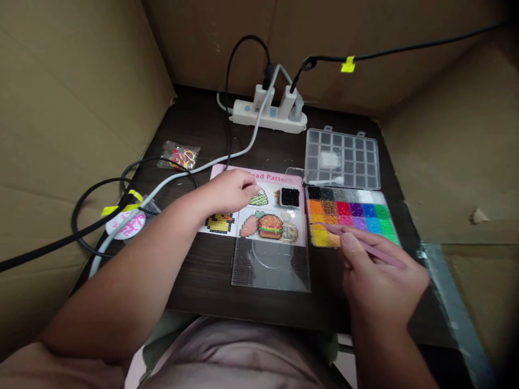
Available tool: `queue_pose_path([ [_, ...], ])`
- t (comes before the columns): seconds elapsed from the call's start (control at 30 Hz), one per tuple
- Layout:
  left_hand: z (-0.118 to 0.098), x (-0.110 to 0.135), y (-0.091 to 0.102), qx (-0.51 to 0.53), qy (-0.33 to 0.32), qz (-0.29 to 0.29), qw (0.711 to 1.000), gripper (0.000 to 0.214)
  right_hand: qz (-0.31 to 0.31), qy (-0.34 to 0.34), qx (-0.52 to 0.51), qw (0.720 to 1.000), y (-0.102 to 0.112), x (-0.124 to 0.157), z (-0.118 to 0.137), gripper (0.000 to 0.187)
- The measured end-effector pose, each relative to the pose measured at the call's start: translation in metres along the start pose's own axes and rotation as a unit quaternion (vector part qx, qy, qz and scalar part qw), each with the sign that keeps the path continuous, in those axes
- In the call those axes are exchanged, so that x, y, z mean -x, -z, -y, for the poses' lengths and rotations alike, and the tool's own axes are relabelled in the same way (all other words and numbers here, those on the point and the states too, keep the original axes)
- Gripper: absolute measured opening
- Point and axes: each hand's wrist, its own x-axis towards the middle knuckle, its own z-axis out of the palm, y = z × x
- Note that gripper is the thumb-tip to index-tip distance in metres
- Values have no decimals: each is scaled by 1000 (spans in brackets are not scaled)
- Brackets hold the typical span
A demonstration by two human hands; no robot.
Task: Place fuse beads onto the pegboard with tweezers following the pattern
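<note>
My right hand grips pink tweezers whose tips hover at the left edge of the bead box, by its orange and yellow compartments. Whether a bead sits between the tips is too small to tell. Across the bead pattern sheet rests my left hand, fingers curled in; what they hold, if anything, is hidden. A small tray of black beads stands on the sheet, right of that hand. Over the sheet's lower part lies a clear pegboard; a burger picture shows through it.
Behind the bead box its clear lid lies open, holding a white packet. A power strip with cables is at the back. At left are a bag of colourful rings, a pink-and-white disc and looped cables. Cardboard walls enclose the table.
</note>
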Motion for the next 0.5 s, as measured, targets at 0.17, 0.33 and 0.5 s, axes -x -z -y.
queue_pose_path([
  [0.17,4,0,2,49,1,21,999,21,-20,-23,-9,1000,-9,-1,-2,16],
  [0.33,2,0,2,67,25,20,997,18,-21,-4,-10,1000,-18,8,-8,17],
  [0.5,0,0,-1,98,49,-6,994,21,-14,-20,-37,999,-20,8,-11,18],
])
